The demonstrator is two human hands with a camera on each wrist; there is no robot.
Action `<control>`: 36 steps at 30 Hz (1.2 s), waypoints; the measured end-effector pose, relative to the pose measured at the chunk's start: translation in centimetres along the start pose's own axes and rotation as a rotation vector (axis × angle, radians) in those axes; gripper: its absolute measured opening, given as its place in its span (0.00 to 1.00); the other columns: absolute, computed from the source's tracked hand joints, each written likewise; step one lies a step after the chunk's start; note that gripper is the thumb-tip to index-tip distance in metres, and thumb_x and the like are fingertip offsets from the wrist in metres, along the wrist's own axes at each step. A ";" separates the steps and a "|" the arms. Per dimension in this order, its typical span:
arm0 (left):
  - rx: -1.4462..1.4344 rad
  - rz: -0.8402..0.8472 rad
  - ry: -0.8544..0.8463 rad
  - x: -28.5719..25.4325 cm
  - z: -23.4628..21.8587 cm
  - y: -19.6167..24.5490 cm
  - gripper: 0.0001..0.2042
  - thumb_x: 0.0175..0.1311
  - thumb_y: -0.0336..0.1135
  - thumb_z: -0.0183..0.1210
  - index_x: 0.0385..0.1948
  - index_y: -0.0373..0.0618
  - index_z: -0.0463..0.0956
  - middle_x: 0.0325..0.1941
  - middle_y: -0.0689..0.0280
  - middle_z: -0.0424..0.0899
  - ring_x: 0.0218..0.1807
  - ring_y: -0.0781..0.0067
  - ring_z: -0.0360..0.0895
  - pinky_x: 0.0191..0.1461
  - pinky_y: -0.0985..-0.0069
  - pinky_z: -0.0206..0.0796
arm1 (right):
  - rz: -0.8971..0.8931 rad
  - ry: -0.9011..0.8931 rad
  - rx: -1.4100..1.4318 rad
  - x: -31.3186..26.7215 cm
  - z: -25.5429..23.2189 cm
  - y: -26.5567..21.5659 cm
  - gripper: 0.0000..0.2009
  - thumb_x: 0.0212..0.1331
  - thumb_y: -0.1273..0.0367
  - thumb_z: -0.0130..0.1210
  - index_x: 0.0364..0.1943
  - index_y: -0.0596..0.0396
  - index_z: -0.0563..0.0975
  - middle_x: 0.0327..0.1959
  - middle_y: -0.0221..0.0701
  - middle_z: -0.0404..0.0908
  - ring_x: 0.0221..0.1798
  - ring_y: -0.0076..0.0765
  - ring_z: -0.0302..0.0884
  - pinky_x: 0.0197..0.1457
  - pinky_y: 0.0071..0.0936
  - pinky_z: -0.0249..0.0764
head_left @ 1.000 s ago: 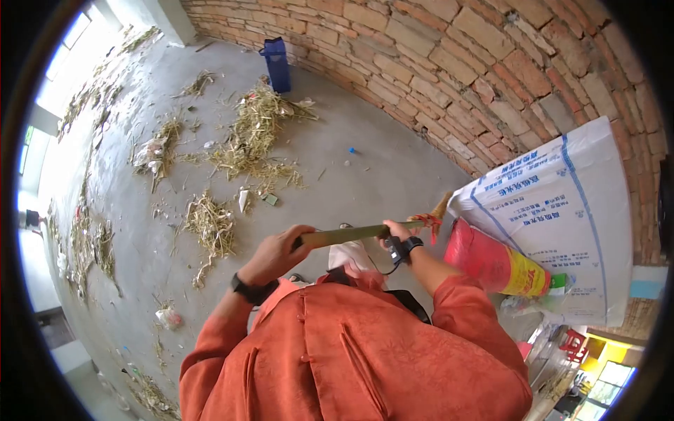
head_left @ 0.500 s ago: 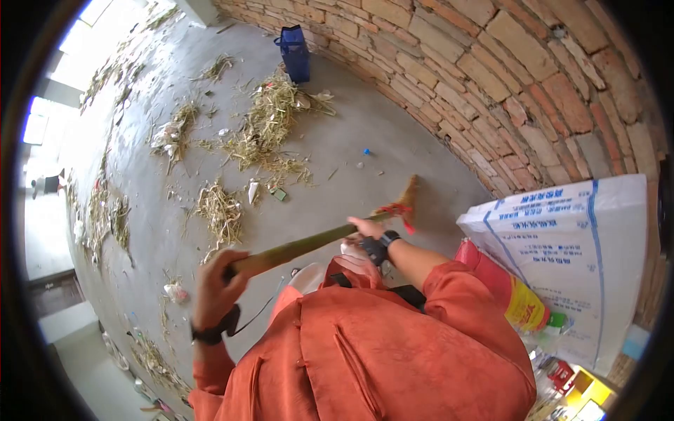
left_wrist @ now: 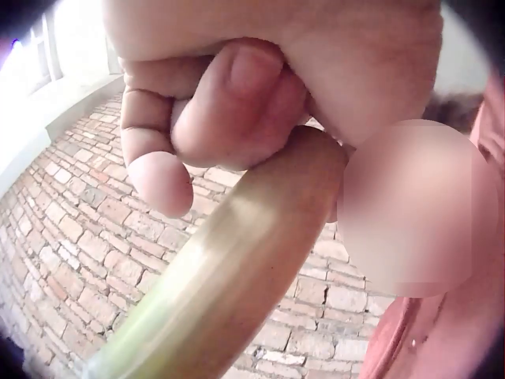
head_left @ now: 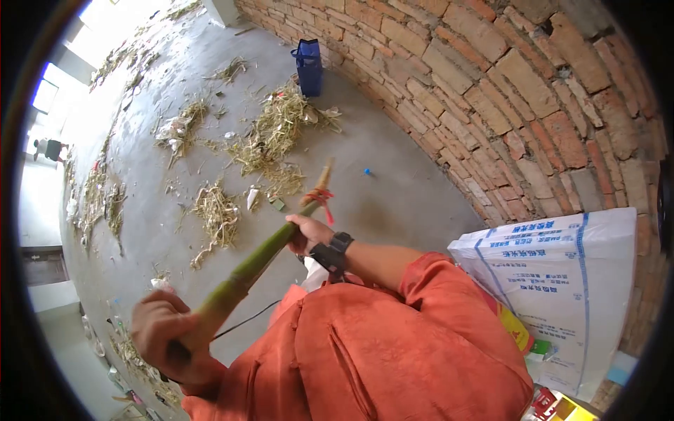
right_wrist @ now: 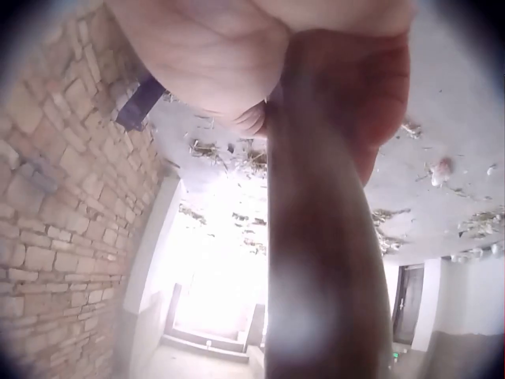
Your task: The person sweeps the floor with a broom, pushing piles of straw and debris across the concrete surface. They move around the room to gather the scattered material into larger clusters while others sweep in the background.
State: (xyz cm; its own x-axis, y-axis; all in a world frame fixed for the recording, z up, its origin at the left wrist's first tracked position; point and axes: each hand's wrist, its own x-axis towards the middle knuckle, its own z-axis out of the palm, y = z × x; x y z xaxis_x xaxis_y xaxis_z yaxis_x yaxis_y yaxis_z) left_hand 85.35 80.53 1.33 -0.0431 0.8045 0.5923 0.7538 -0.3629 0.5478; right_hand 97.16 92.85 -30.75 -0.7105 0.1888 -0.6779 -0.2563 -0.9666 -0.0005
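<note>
A thick green-and-tan bamboo pole [head_left: 242, 270] slants across the front of the body in the head view, with red ties [head_left: 319, 196] round its far, brush-like end. My left hand [head_left: 167, 333] grips the near end, low at the left. Farther up, just below the red ties, my right hand [head_left: 309, 235] is wrapped round the pole. In the left wrist view the curled fingers of the left hand [left_wrist: 237, 103] lie against the pole's end [left_wrist: 237, 260]. The right wrist view has the pole [right_wrist: 323, 237] running out of the right hand [right_wrist: 347, 87].
Piles of straw and litter [head_left: 274, 130] lie on the grey floor [head_left: 393, 203]. A blue bag [head_left: 309, 68] stands by the brick wall [head_left: 491, 91]. At the right are a white printed panel [head_left: 554, 281] and a yellow-and-red package [head_left: 514, 328]. A small blue cap [head_left: 367, 171] is on the floor.
The pole has swung steeper, its tied end moving left and its near end down left. Both hands have moved left with it, still gripping. The view has shifted slightly.
</note>
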 end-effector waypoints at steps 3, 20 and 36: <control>-0.166 -0.165 -0.108 -0.3 -0.8 -4.8 0.10 0.39 0.33 0.57 0.23 0.37 0.72 0.18 0.65 0.69 0.20 0.75 0.65 0.25 0.78 0.58 | -0.114 0.112 0.059 -3.7 -3.3 -1.4 0.13 0.56 0.58 0.51 0.24 0.53 0.72 0.17 0.31 0.75 0.16 0.32 0.73 0.17 0.27 0.72; -0.382 -0.467 -1.219 -5.3 16.1 -11.6 0.18 0.60 0.36 0.51 0.52 0.43 0.67 0.42 0.56 0.78 0.41 0.59 0.76 0.47 0.71 0.67 | -0.379 0.417 0.242 -6.7 -26.0 -6.9 0.07 0.52 0.74 0.47 0.34 0.62 0.65 0.30 0.36 0.71 0.34 0.35 0.74 0.40 0.30 0.74; -0.582 0.003 -0.658 -2.7 2.9 -8.2 0.10 0.40 0.28 0.63 0.27 0.44 0.74 0.34 0.65 0.80 0.47 0.63 0.75 0.58 0.64 0.59 | -0.088 -0.028 -0.027 0.7 3.4 -1.1 0.10 0.55 0.67 0.50 0.36 0.57 0.66 0.31 0.39 0.76 0.35 0.40 0.78 0.43 0.40 0.76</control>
State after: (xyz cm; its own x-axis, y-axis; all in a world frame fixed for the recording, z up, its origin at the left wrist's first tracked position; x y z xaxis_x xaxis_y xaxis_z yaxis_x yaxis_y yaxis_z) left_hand 81.21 82.68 -6.50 0.4806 0.8457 0.2321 0.2913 -0.4036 0.8673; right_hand 94.73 94.60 -28.68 -0.7043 0.2777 -0.6533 -0.3012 -0.9503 -0.0792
